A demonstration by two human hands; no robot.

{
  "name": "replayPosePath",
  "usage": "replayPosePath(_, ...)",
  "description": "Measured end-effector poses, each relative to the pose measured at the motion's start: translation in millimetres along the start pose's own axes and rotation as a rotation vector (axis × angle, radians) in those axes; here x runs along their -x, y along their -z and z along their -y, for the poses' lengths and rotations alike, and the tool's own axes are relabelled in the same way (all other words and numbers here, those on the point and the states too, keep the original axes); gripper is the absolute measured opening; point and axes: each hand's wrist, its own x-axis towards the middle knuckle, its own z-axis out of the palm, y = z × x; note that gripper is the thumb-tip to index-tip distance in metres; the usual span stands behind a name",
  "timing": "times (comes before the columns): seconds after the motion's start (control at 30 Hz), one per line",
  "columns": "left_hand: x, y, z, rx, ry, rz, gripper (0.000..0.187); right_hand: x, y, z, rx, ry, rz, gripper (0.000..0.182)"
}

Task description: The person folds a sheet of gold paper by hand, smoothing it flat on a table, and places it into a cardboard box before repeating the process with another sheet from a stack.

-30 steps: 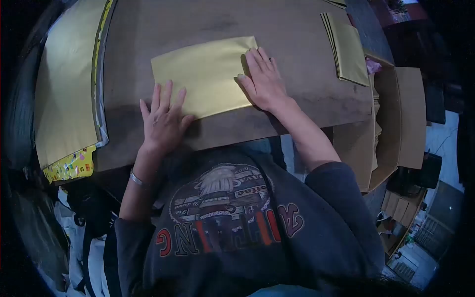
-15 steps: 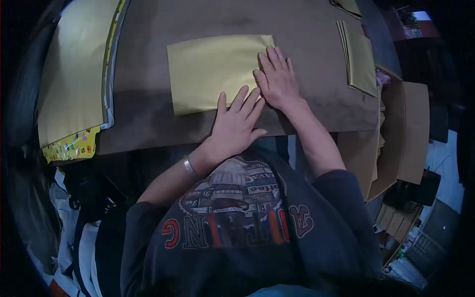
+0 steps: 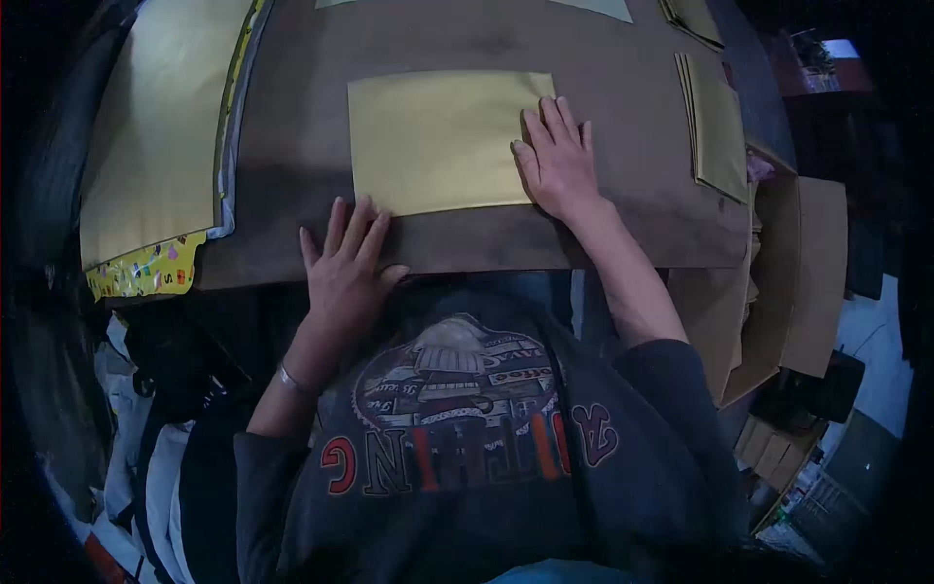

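Observation:
A flat gold sheet (image 3: 438,141), perhaps folded, lies on the brown table (image 3: 457,243) in front of me. My left hand (image 3: 345,263) has its fingers spread, with the fingertips at the sheet's lower left corner. My right hand (image 3: 559,165) rests on the right edge of the sheet, fingers stretched out and pointing away from me. Neither hand is wrapped round anything.
A large stack of gold sheets (image 3: 161,127) lies at the left on yellow printed wrapping (image 3: 161,271). Folded gold pieces (image 3: 718,127) sit at the right edge. An open cardboard box (image 3: 817,263) stands beside the table. Pale sheets (image 3: 598,8) show at the far edge.
My left hand has slid left along the sheet's near edge, from its right part to its lower left corner. My right hand stays at the right edge. The view has shifted slightly.

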Motion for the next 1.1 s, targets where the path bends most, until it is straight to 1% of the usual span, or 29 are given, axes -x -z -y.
replayPosePath(0.03, 1.3, 0.3, 1.7, -0.012, 0.007, -0.005, 0.069, -1.3, 1.0, 3.9, 0.071, 0.007, -0.009, 0.052)
replayPosePath(0.07, 2.3, 0.7, 2.3, -0.022, 0.013, -0.009, 0.068, -2.9, 4.9, 10.4, 0.072, 0.011, -0.01, 0.052)
replayPosePath(0.13, 2.6, 0.2, 3.4, -0.019, 0.013, -0.012, 0.067, -5.4, 11.4, 30.7, 0.125, 0.109, -0.06, 0.052)
replayPosePath(0.17, 1.4, -0.1, 3.7, -0.016, 0.012, -0.015, 0.067, -5.4, 5.6, 45.3, 0.053, 0.138, -0.086, 0.052)
replayPosePath(0.23, 1.7, -0.5, 6.1, -0.02, -0.009, -0.026, 0.066, -6.7, -2.6, 76.6, -0.084, 0.241, -0.068, 0.051)
replayPosePath(0.27, 2.0, -0.2, 7.0, -0.022, -0.02, -0.035, 0.065, -7.9, -8.4, 86.7, -0.111, 0.297, -0.045, 0.051)
replayPosePath(0.3, 1.6, 0.6, 7.7, -0.026, -0.025, -0.037, 0.065, -6.8, -8.8, 86.8, -0.111, 0.293, -0.051, 0.051)
replayPosePath(0.37, 1.7, 1.1, 8.5, -0.025, -0.013, -0.007, 0.065, -3.5, -9.2, 83.7, -0.2, 0.246, -0.067, 0.051)
replayPosePath(0.5, 2.3, -2.6, 14.3, -0.006, -0.069, -0.076, 0.063, 9.6, -3.2, 32.6, -0.103, 0.075, -0.038, 0.052)
replayPosePath(0.6, 1.6, -1.1, 17.6, 0.035, -0.093, -0.135, 0.058, 22.5, 5.3, -0.6, -0.042, -0.049, -0.023, 0.053)
replayPosePath(0.67, -1.9, 0.0, 18.1, 0.034, -0.095, -0.177, 0.048, 28.5, 6.7, -11.6, -0.031, -0.106, -0.035, 0.052)
replayPosePath(0.7, -4.7, 5.1, 18.9, 0.033, -0.107, -0.188, 0.048, 29.4, 9.2, -14.9, 0.008, -0.096, -0.022, 0.051)
replayPosePath(0.77, -12.9, 17.6, 19.4, -0.022, -0.18, -0.17, 0.035, 30.2, 16.0, -15.5, 0.037, -0.066, -0.041, 0.052)
replayPosePath(0.8, -18.1, 17.2, 23.2, -0.015, -0.207, -0.183, 0.035, 30.4, 22.6, -15.8, 0.074, 0.008, -0.036, 0.053)
replayPosePath(0.87, -27.3, 15.1, 36.2, -0.01, -0.32, -0.107, 0.032, 33.5, 34.8, -18.9, -0.004, 0.214, 0.119, 0.054)
replayPosePath(0.9, -31.7, 15.1, 38.2, -0.005, -0.346, -0.117, 0.032, 40.0, 34.3, -15.9, -0.049, 0.289, 0.1, 0.054)
replayPosePath(0.93, -35.4, 16.6, 39.8, 0.076, -0.36, -0.187, 0.027, 40.7, 39.5, -18.4, -0.037, 0.269, 0.091, 0.054)
replayPosePath(0.97, -38.8, 18.8, 38.8, 0.155, -0.369, -0.253, 0.024, 40.8, 46.0, -21.2, -0.094, 0.327, 0.102, 0.053)
replayPosePath(1.0, -42.1, 21.4, 35.4, 0.156, -0.389, -0.254, 0.024, 41.2, 50.7, -24.2, -0.153, 0.386, 0.113, 0.053)
replayPosePath(1.03, -44.0, 23.7, 33.4, 0.141, -0.386, -0.254, 0.024, 38.7, 51.0, -27.5, -0.179, 0.373, 0.12, 0.049)
replayPosePath(1.07, -44.9, 26.0, 31.7, 0.125, -0.378, -0.253, 0.024, 37.5, 55.9, -28.5, -0.175, 0.361, 0.113, 0.049)
replayPosePath(1.1, -45.1, 28.2, 30.6, 0.124, -0.39, -0.255, 0.024, 35.6, 63.9, -28.0, -0.164, 0.405, 0.159, 0.047)
